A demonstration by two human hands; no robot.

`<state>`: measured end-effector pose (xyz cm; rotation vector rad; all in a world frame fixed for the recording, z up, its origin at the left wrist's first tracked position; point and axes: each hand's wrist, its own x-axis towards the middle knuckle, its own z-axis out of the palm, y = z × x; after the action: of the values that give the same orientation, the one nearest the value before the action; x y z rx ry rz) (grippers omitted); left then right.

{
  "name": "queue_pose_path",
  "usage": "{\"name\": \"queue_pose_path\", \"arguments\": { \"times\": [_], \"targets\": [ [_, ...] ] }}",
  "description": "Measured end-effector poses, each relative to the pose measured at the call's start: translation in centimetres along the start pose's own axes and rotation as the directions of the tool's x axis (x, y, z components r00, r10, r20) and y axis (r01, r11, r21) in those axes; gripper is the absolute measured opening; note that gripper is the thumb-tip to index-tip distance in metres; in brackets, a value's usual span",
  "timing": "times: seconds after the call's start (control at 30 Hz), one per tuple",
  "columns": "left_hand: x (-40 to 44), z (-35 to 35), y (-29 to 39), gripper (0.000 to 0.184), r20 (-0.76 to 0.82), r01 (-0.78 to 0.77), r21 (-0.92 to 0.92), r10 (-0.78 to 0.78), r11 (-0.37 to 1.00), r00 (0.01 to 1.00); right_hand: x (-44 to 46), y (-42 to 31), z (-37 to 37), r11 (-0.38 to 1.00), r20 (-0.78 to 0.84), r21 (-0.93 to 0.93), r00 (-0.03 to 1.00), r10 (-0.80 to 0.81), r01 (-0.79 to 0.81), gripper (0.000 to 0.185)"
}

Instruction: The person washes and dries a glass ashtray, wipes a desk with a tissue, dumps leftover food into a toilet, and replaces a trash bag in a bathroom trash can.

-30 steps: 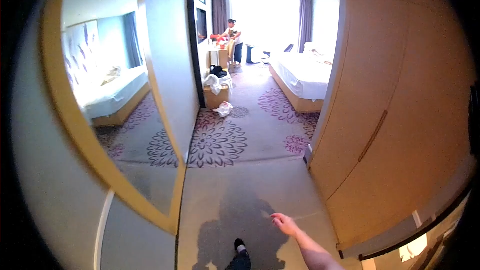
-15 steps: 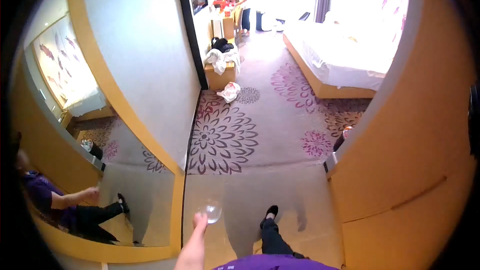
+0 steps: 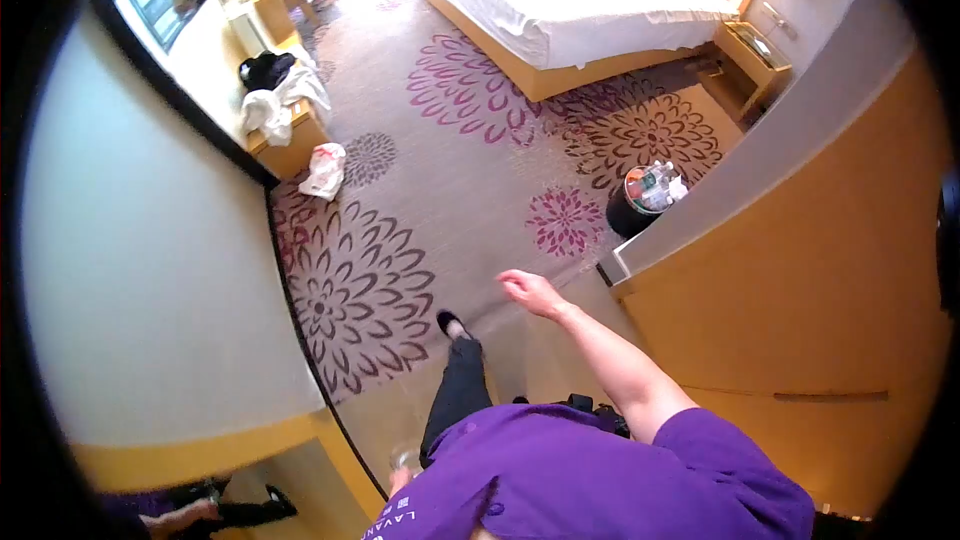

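The left hand [image 3: 400,480] is low in the view, close to the shirt [image 3: 610,470] and partly cut off by it. It appears to hold a clear cup [image 3: 404,457], with its fingers at the near side, so the cup lies just beyond them, pointing forward, beside the trouser leg [image 3: 460,385]. The cup is see-through and blurred; its long axis and whether it is upright or tilted cannot be told.

The right hand [image 3: 532,294] is well apart from the cup, farther forward and to the right, on an outstretched arm over the floor. Its fingers are loosely bent and narrow, and nothing shows in them; how tightly they close cannot be told. The left hand is plainly the nearer one to the cup.

Farther out, a bin [image 3: 624,217] full of bottles stands beyond the right hand and to its right, near the wall end. Forward and to the left, a white bag [image 3: 324,172] lies on the carpet [image 3: 440,210], beside a low bench [image 3: 290,152] bearing white cloth [image 3: 265,116] and a black bundle [image 3: 266,70]. The bed [image 3: 570,10] is beyond them, toward the right.
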<state>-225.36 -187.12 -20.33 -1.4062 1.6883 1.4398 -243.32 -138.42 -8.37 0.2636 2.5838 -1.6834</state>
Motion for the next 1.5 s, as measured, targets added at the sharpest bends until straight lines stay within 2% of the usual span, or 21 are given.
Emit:
{"name": "queue_pose_path", "arguments": {
  "times": [0.17, 0.27, 0.37, 0.43, 0.5, 0.57, 0.63, 0.7, 0.77, 0.83, 0.9, 0.97, 1.03, 1.07, 1.17, 1.27, 1.3, 1.33, 1.37, 1.47, 1.5],
  "targets": [
    [4.6, 4.7, 10.7, 0.034, 0.024, 0.043, 0.102, -0.045, 0.994, 0.999, 13.2, 2.2, 0.2, 0.975, 0.088, -0.17, 0.988, -0.128, 0.141, 0.027],
    [8.4, 8.9, 21.8, 0.034, 0.045, -0.012, 0.129, 0.007, 0.992, 0.999, 15.4, 10.5, -1.5, 0.903, 0.175, -0.413, 0.963, 0.205, -0.118, 0.025],
    [12.8, 14.2, 34.3, 0.034, 0.066, -0.11, 0.149, 0.101, 0.983, 0.993, 15.1, 16.3, -5.9, 0.698, 0.248, -0.546, 0.706, 0.663, -0.464, 0.027],
    [15.6, 18.5, 43.7, 0.034, 0.087, -0.209, 0.168, 0.196, 0.963, 0.977, 16.5, 16.1, -9.0, 0.511, 0.164, -0.324, 0.485, 0.859, -0.796, 0.027],
    [18.5, 24.2, 53.7, 0.034, 0.078, -0.299, 0.207, 0.288, 0.932, 0.954, 17.9, 16.7, -9.6, 0.586, -0.186, 0.167, 0.559, 0.808, -0.792, 0.027],
    [20.3, 31.2, 64.1, 0.031, 0.01, -0.408, 0.242, 0.418, 0.88, 0.908, 22.6, 12.0, -11.8, 0.443, -0.131, 0.294, 0.424, 0.896, -0.847, 0.026],
    [19.0, 37.3, 72.9, 0.027, 0.071, -0.488, -0.025, 0.488, 0.873, 0.87, 26.6, 14.0, -12.4, 0.385, -0.053, 0.249, 0.385, 0.921, -0.888, 0.025],
    [21.5, 41.5, 79.6, 0.021, 0.142, -0.541, 0.045, 0.531, 0.84, 0.836, 31.5, 18.6, -14.6, 0.518, 0.269, -0.024, 0.494, 0.827, -0.855, 0.023],
    [22.5, 44.7, 83.8, 0.018, 0.177, -0.628, 0.177, 0.603, 0.758, 0.778, 36.8, 25.6, -16.8, 0.635, 0.337, 0.262, 0.685, 0.645, -0.727, 0.021],
    [19.1, 47.6, 86.8, 0.016, 0.081, -0.588, 0.075, 0.583, 0.806, 0.809, 49.3, 19.3, -20.5, 0.465, 0.085, -0.132, 0.457, 0.885, -0.876, 0.019],
    [16.8, 50.0, 90.8, 0.019, 0.034, -0.497, 0.221, 0.503, 0.839, 0.864, 62.6, 14.6, -22.2, 0.469, -0.07, 0.135, 0.464, 0.883, -0.873, 0.02],
    [16.3, 52.9, 94.1, 0.025, -0.114, -0.528, 0.343, 0.593, 0.776, 0.797, 75.5, 11.2, -23.9, 0.662, -0.035, 0.189, 0.669, 0.743, -0.726, 0.021],
    [19.0, 54.6, 96.4, 0.031, -0.212, -0.45, 0.28, 0.511, 0.848, 0.833, 87.5, 8.9, -23.5, 0.818, 0.001, 0.17, 0.83, 0.558, -0.55, 0.021],
    [16.3, 54.6, 99.8, 0.033, -0.1, -0.373, 0.228, 0.403, 0.899, 0.91, 93.2, 7.3, -22.8, 0.861, 0.028, 0.157, 0.874, 0.486, -0.484, 0.021],
    [24.6, 56.9, 103.1, 0.03, -0.025, -0.204, -0.329, 0.207, 0.922, 0.978, 108.3, 1.0, -20.7, 0.961, 0.1, -0.008, 0.956, 0.276, -0.277, 0.021],
    [27.9, 58.1, 110.9, 0.028, -0.138, -0.227, -0.247, 0.198, 0.942, 0.97, 118.8, -4.4, -17.5, 0.952, 0.141, 0.007, 0.943, 0.303, -0.307, 0.023],
    [33.9, 58.8, 112.6, 0.028, -0.111, -0.259, -0.263, 0.237, 0.929, 0.965, 122.0, -3.9, -16.5, 0.967, 0.169, -0.203, 0.968, 0.187, -0.152, 0.023],
    [34.5, 59.6, 116.4, 0.036, -0.213, -0.306, -0.151, 0.271, 0.94, 0.938, 125.4, 1.4, -14.8, 0.978, 0.201, -0.175, 0.968, 0.149, -0.115, 0.024],
    [38.0, 60.7, 118.9, 0.033, -0.279, -0.505, -0.026, 0.478, 0.863, 0.833, 126.5, -3.3, -14.5, 0.932, 0.274, -0.216, 0.898, 0.344, -0.292, 0.025],
    [37.9, 62.9, 132.1, 0.031, -0.095, -0.37, -0.182, 0.358, 0.911, 0.929, 132.5, -4.8, -13.1, 0.93, 0.604, -0.199, 0.709, 0.365, -0.31, 0.028],
    [34.0, 63.9, 138.3, 0.034, -0.061, -0.381, -0.212, 0.377, 0.9, 0.924, 134.7, -8.8, -13.4, 0.878, 0.572, -0.237, 0.671, 0.472, -0.415, 0.027]
  ]
}}
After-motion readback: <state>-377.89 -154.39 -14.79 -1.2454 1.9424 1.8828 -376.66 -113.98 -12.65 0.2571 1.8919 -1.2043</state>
